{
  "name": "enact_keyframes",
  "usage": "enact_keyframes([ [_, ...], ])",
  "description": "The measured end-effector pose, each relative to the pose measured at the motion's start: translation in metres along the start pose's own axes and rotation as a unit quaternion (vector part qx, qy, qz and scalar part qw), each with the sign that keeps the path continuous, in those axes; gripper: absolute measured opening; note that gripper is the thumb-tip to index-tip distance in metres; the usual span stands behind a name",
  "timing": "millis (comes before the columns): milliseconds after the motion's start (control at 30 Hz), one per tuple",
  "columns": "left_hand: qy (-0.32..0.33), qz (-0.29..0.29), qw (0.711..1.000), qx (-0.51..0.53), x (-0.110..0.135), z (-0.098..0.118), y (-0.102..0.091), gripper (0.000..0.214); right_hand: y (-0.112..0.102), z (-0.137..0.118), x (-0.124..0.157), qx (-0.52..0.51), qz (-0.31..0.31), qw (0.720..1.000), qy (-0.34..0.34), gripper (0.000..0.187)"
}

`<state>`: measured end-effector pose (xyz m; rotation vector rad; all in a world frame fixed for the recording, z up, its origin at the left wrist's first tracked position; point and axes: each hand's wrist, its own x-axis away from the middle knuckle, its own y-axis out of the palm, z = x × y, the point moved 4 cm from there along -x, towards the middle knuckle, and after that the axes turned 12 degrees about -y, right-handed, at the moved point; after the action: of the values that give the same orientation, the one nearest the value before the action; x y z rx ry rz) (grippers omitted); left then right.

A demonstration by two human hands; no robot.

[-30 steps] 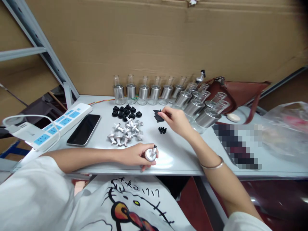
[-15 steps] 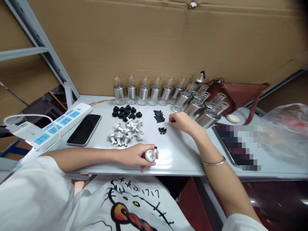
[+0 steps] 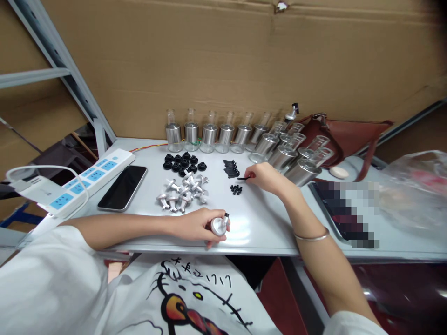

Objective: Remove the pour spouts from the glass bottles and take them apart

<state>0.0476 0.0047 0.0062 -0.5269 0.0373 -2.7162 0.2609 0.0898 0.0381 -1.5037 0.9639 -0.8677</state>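
Note:
My left hand [image 3: 197,225] rests at the table's near edge, closed round a silver pourer cap [image 3: 219,224] with a short black-tipped spout. My right hand [image 3: 267,177] lies further back, pinching a thin black stick [image 3: 243,178] that points left. Just left of it lie a bundle of black sticks [image 3: 230,168] and a small heap of tiny black beads [image 3: 236,189]. A pile of silver pourer caps [image 3: 183,191] and a cluster of black rubber stoppers [image 3: 183,162] sit at the table's middle.
Steel-sleeved glass bottles [image 3: 209,134] stand in a row at the back, more lie tipped at right [image 3: 296,158]. A phone [image 3: 122,187] and a white power strip [image 3: 89,177] lie left. A brown bag [image 3: 344,135] and a plastic bag [image 3: 415,190] are right. Cardboard walls behind.
My right hand drew back from the bundle of black sticks toward the right with one stick pinched, then shifted slightly left. My left hand stayed put with the cap.

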Motion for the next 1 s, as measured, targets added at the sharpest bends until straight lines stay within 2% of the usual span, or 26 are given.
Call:
enact_keyframes([
  [400,0.000,0.003,1.000,-0.005,0.000,0.002,0.001,0.014,0.003,-0.009,-0.005,-0.004,0.019,1.000,-0.023,0.015],
  [600,-0.001,0.005,1.000,-0.008,0.000,0.001,0.000,0.014,0.013,-0.003,-0.011,0.022,0.103,0.989,-0.108,0.040],
  [767,-0.005,0.003,1.000,-0.016,-0.001,0.000,0.000,0.015,0.016,-0.002,-0.016,0.023,0.133,0.983,-0.127,0.034],
  [1000,-0.005,0.003,1.000,-0.012,0.000,0.000,0.000,0.014,0.018,-0.006,-0.020,0.053,0.125,0.984,-0.113,0.029],
])
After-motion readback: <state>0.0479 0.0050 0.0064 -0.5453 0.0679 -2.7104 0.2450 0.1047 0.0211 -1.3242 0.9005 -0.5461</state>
